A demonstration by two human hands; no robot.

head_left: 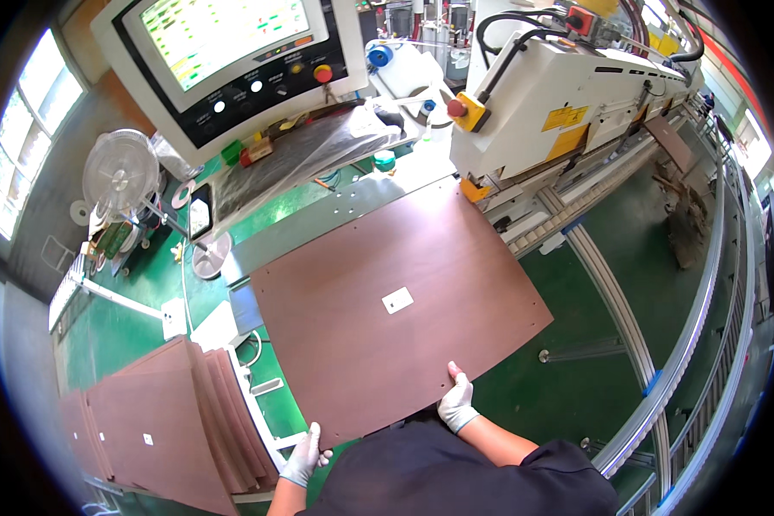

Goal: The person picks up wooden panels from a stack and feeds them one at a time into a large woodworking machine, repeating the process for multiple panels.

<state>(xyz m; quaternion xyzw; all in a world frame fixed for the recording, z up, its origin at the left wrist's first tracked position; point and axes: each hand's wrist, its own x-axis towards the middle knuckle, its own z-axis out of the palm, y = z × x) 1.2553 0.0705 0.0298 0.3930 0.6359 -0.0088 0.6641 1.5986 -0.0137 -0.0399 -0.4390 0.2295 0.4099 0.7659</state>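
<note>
A large flat brown panel point(353, 301) lies before me, with small drilled holes near its edges and a white label point(397, 300) near its middle. Its far edge rests on a grey metal machine table point(318, 215). My left hand point(305, 458), in a pale glove with bare fingertips, grips the panel's near left corner, thumb on top. Further right along the near edge, my right hand point(457, 402), gloved alike, holds the panel with its thumb on the upper face. The fingers under the panel are hidden.
Similar brown panels point(155, 421) stand stacked at the lower left. A control console point(232, 77) with a lit screen rises at the back left, near a fan point(120, 172). A white machine point(568, 103) with a conveyor rail runs off right. A curved metal rail point(671, 370) stands at the right.
</note>
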